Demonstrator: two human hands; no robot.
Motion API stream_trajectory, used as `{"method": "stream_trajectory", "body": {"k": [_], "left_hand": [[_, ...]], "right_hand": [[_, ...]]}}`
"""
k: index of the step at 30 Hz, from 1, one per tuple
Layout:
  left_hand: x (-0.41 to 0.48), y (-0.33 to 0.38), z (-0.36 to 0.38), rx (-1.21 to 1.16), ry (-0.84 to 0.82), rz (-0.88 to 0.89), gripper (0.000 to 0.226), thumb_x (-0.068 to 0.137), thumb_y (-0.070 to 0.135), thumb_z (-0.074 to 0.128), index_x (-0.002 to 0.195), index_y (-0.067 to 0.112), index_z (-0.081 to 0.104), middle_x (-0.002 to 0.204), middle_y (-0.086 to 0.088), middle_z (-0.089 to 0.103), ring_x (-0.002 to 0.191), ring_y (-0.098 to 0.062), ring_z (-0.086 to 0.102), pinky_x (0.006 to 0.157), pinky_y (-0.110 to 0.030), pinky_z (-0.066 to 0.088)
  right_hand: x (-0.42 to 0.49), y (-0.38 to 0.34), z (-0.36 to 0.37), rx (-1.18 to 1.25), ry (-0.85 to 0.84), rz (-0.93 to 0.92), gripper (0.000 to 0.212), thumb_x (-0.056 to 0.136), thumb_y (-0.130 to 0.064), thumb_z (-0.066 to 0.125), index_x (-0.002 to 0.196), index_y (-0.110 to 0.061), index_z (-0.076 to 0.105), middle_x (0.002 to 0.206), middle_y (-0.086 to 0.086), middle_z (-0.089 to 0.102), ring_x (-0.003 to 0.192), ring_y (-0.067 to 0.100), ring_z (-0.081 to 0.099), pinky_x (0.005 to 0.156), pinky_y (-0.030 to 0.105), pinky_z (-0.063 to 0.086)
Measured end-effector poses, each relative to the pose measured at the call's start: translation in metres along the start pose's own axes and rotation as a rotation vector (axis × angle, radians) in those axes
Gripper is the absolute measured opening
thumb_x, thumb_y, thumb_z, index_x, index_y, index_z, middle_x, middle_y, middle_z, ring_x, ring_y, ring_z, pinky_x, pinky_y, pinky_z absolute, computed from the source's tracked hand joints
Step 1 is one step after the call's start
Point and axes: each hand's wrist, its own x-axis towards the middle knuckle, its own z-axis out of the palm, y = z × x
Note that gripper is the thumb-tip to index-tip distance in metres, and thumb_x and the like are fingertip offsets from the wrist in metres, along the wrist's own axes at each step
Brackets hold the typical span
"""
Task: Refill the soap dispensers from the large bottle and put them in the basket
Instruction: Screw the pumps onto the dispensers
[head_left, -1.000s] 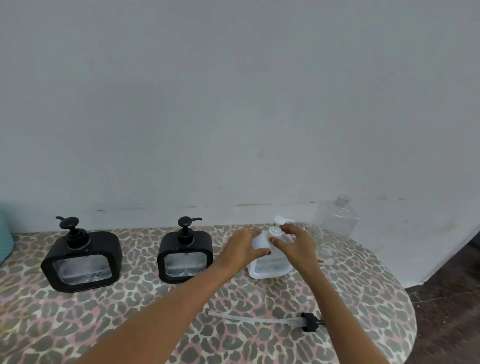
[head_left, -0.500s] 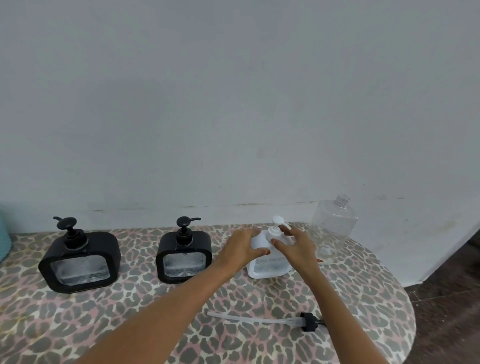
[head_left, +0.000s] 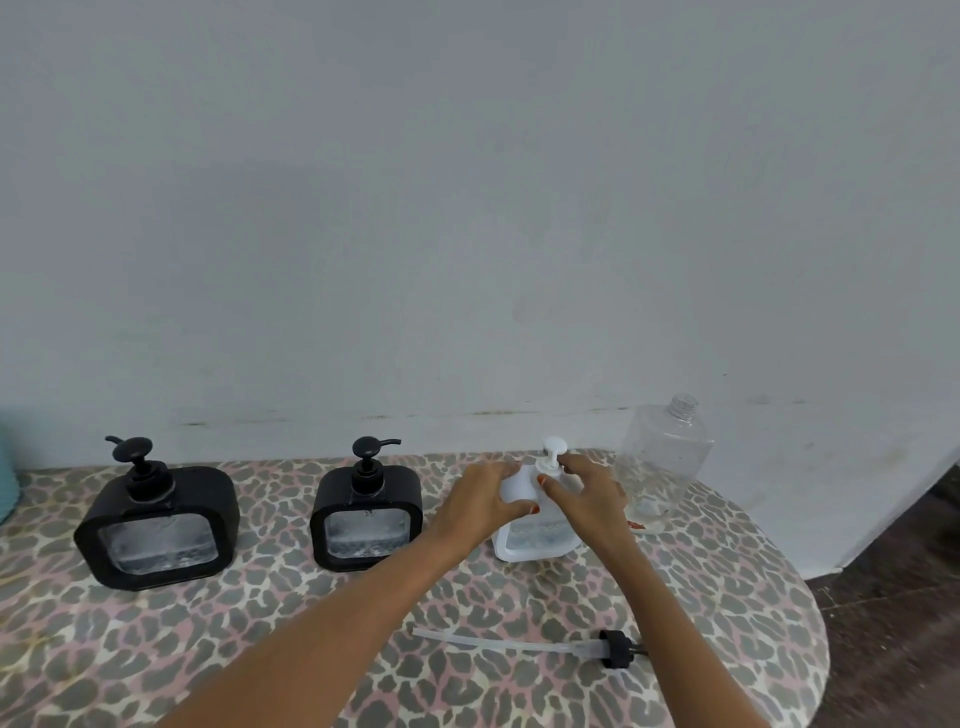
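White soap dispenser (head_left: 537, 540) stands upright toward the back right of the leopard-print table (head_left: 208, 654). The left hand (head_left: 483, 499) grips its upper left shoulder, and the right hand (head_left: 589, 493) has fingers and thumb curled round the neck of the white pump (head_left: 555, 446). To its left stand a smaller black dispenser (head_left: 366, 514) and, farther off, a larger black dispenser (head_left: 156, 525); a clear uncapped large bottle (head_left: 665, 457) stands just behind the right hand, and a loose black-capped pump tube (head_left: 519, 644) lies nearer the person.

Plain grey wall (head_left: 467, 208) behind leopard-print table (head_left: 156, 649), dark floor (head_left: 909, 613) rt.
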Motion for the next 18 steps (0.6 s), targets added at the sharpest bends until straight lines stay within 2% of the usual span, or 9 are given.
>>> {"method": "stream_trajectory", "body": {"k": [4,7,9,11,13,14,15,16,18], "left_hand": [[0.0,0.0,0.001,0.004,-0.006,0.007,0.053,0.077,0.027,0.073,0.121,0.004,0.056,0.117,-0.011,0.063,0.108,-0.022,0.059,0.09,-0.032,0.048],[0.0,-0.001,0.001,0.004,-0.004,0.015,0.056,0.077,0.027,0.072,0.125,0.005,0.054,0.121,-0.01,0.062,0.111,-0.021,0.057,0.092,-0.029,0.046],[0.0,-0.001,0.0,0.008,-0.004,0.009,0.058,0.077,0.028,0.072,0.127,0.005,0.052,0.123,-0.01,0.061,0.113,-0.021,0.057,0.093,-0.029,0.046],[0.001,-0.001,0.0,0.002,-0.012,0.011,0.056,0.077,0.027,0.072,0.125,0.004,0.053,0.123,-0.01,0.061,0.112,-0.021,0.057,0.093,-0.031,0.047],[0.0,-0.001,0.0,0.0,-0.015,0.018,0.053,0.077,0.026,0.072,0.122,0.004,0.056,0.12,-0.011,0.063,0.11,-0.022,0.058,0.092,-0.033,0.047],[0.0,-0.001,0.0,0.001,-0.015,0.021,0.054,0.077,0.027,0.073,0.123,0.004,0.055,0.12,-0.011,0.063,0.11,-0.021,0.058,0.092,-0.033,0.047],[0.001,-0.002,0.0,0.002,-0.016,0.022,0.056,0.076,0.027,0.073,0.124,0.005,0.055,0.121,-0.01,0.062,0.111,-0.021,0.058,0.092,-0.033,0.047],[0.001,-0.002,0.001,0.003,-0.017,0.022,0.057,0.076,0.028,0.073,0.125,0.005,0.054,0.122,-0.01,0.062,0.112,-0.021,0.057,0.093,-0.033,0.047],[0.001,-0.002,0.001,0.001,-0.016,0.021,0.057,0.077,0.028,0.073,0.126,0.005,0.053,0.123,-0.01,0.061,0.113,-0.021,0.057,0.093,-0.032,0.047]], "right_hand": [[0.004,0.001,0.002,-0.023,0.072,0.012,0.03,0.077,-0.029,0.071,0.103,-0.016,0.065,0.102,-0.001,0.066,0.098,0.017,0.058,0.1,0.049,0.035],[0.004,-0.002,0.005,0.015,0.132,0.035,0.023,0.072,-0.029,0.075,0.089,-0.024,0.059,0.088,-0.008,0.06,0.087,0.011,0.054,0.098,0.048,0.037],[0.003,-0.003,0.007,0.03,0.117,0.039,0.023,0.073,-0.029,0.074,0.088,-0.027,0.056,0.09,-0.008,0.059,0.087,0.012,0.054,0.098,0.049,0.038],[0.004,-0.002,0.005,-0.011,0.067,0.017,0.025,0.075,-0.031,0.071,0.097,-0.025,0.062,0.098,-0.006,0.062,0.09,0.013,0.056,0.098,0.048,0.038],[0.005,0.001,0.001,-0.031,-0.013,0.007,0.032,0.077,-0.029,0.069,0.108,-0.022,0.064,0.107,-0.004,0.063,0.093,0.012,0.055,0.098,0.041,0.038],[0.007,0.002,-0.002,-0.026,-0.044,-0.006,0.034,0.079,-0.027,0.067,0.111,-0.02,0.063,0.109,-0.003,0.063,0.092,0.011,0.053,0.096,0.032,0.038],[0.007,0.002,-0.004,-0.03,-0.062,-0.011,0.034,0.08,-0.025,0.067,0.113,-0.017,0.063,0.11,-0.003,0.062,0.091,0.01,0.052,0.092,0.023,0.038],[0.008,0.003,-0.005,-0.041,-0.059,-0.02,0.033,0.08,-0.024,0.067,0.111,-0.016,0.064,0.108,-0.003,0.063,0.089,0.01,0.052,0.092,0.022,0.038],[0.009,0.003,-0.003,-0.082,-0.007,-0.023,0.029,0.077,-0.029,0.07,0.104,-0.019,0.066,0.102,-0.004,0.066,0.086,0.009,0.054,0.098,0.039,0.038]]}}
